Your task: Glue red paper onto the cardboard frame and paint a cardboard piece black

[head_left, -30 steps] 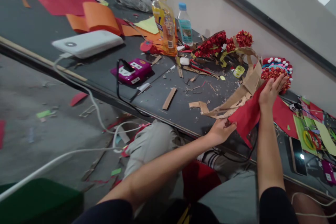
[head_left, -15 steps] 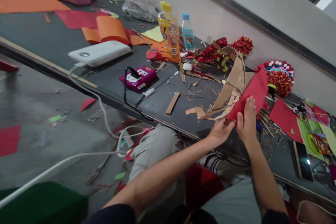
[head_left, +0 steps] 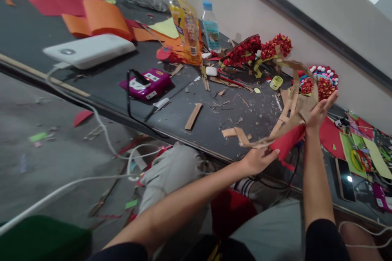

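Note:
My left hand (head_left: 259, 160) pinches the near edge of a cut cardboard frame (head_left: 286, 131) where red paper (head_left: 288, 143) covers it. The thumb lies on top and the fingers are partly hidden underneath. The frame is made of bent, torn brown strips and tilts up above the table's front edge. On its right side my right hand (head_left: 320, 111) lies flat with the fingers stretched out, palm against the cardboard. Behind the frame stands a decoration with red sequins and white pom-poms (head_left: 321, 81), partly covered by it.
A purple power strip (head_left: 150, 83), white power bank (head_left: 90, 51), yellow-capped bottle (head_left: 186, 28) and blue-capped bottle (head_left: 211, 28) stand on the left. Cardboard scraps (head_left: 193, 116) and a tape roll (head_left: 276, 82) lie mid-table. A phone (head_left: 345, 179) and scissors (head_left: 361, 160) are at right.
My right hand has moved from the red paper's face up to the right side of the cardboard. The red paper has folded down and the frame has turned. The view has shifted right.

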